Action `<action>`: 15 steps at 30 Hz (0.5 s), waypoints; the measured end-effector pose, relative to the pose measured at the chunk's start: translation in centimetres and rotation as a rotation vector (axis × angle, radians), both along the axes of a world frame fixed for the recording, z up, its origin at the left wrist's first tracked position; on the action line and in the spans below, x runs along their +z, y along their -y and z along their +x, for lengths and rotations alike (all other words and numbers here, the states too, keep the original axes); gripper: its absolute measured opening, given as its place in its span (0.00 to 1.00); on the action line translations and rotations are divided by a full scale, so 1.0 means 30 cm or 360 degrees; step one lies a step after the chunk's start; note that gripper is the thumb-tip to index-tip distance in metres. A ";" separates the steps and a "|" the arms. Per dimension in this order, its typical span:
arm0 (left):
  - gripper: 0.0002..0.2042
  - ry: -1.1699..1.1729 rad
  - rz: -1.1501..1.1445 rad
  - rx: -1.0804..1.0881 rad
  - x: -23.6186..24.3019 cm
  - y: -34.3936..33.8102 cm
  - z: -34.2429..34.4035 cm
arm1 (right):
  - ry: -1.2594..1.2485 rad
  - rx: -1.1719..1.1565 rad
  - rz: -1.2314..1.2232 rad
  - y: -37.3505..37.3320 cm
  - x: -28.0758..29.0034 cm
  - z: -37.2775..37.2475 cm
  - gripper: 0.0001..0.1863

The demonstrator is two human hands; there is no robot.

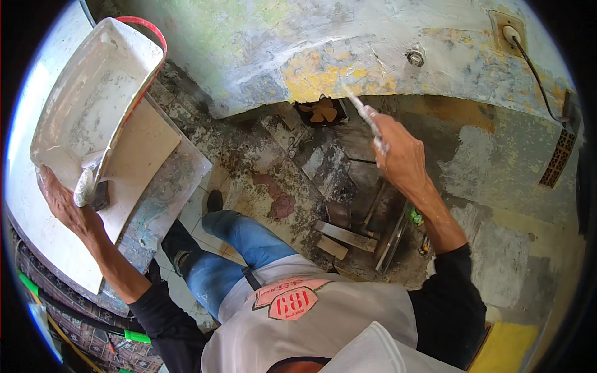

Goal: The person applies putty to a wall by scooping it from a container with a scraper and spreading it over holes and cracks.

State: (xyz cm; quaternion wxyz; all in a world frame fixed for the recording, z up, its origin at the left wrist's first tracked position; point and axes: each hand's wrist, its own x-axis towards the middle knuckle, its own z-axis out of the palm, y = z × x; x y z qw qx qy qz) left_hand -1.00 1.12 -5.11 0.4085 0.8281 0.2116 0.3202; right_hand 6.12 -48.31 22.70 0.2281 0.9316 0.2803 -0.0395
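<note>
My right hand (401,155) is closed round a plaster-smeared putty knife (364,113), seen nearly edge-on. Its thin end is at the patchy wall (367,68), over a yellow, flaking area; whether it touches is hard to tell. At the left, my left hand (69,205) grips the near end of a white plaster tub (59,109), fingers on its outer side. The tub is tilted and smeared with whitish residue inside. Beside that hand, a white-crusted tool handle (84,188) sticks out over the tub's rim; the rest of this tool is hidden.
Under the tub lies a pale board (146,149) on a paint-stained surface. A fan (320,112) sits at the wall's foot. Wood pieces (345,236) and a reddish rag (280,202) lie on the dirty floor. A plugged-in cord (535,74) hangs at the right.
</note>
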 end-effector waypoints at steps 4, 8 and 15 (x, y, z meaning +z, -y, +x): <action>0.42 0.0049 -0.0536 0.0040 -0.019 0.006 0.040 | 0.0264 -0.0595 0.0704 0.027 -0.076 -0.034 0.16; 0.43 -0.0005 -0.0321 -0.0015 -0.042 -0.006 0.038 | 0.0286 -0.1668 0.3040 0.052 -0.293 -0.097 0.17; 0.39 -0.0104 0.0191 -0.0252 -0.118 -0.047 -0.021 | 0.0979 -0.1414 0.4158 -0.278 -0.429 0.085 0.19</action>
